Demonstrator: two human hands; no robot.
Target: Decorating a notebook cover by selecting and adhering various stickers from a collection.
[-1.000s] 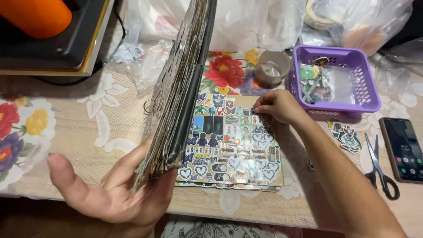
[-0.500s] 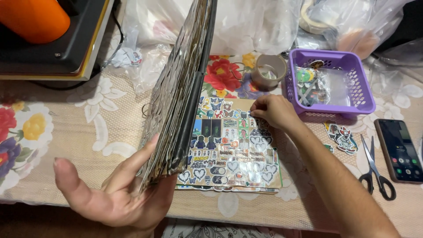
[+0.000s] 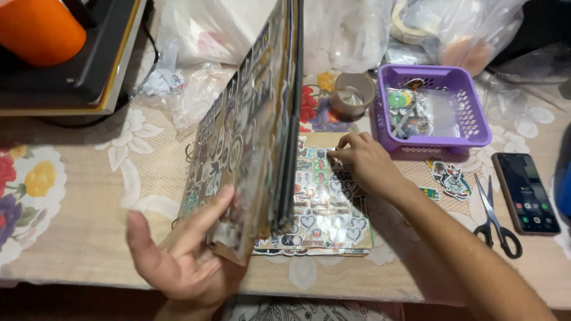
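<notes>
My left hand (image 3: 178, 258) props up a thick stack of ring-bound sticker pages (image 3: 250, 131), held nearly upright with my fingers spread against its lower cover. Under it an open page (image 3: 324, 217) covered with small stickers lies flat on the table. My right hand (image 3: 364, 163) rests on that page's upper part, fingertips pinched on a small sticker near the top edge.
A purple plastic basket (image 3: 470, 128) with stickers stands at the right, a roll of tape (image 3: 351, 95) beside it. Scissors (image 3: 496, 220), a phone (image 3: 525, 193) and loose stickers (image 3: 449, 178) lie further right. A black press with an orange knob (image 3: 38, 30) sits far left; plastic bags (image 3: 357, 30) behind.
The upright stack of pages has tipped a little more to the right. My right hand has stayed pinching at the top of the flat page.
</notes>
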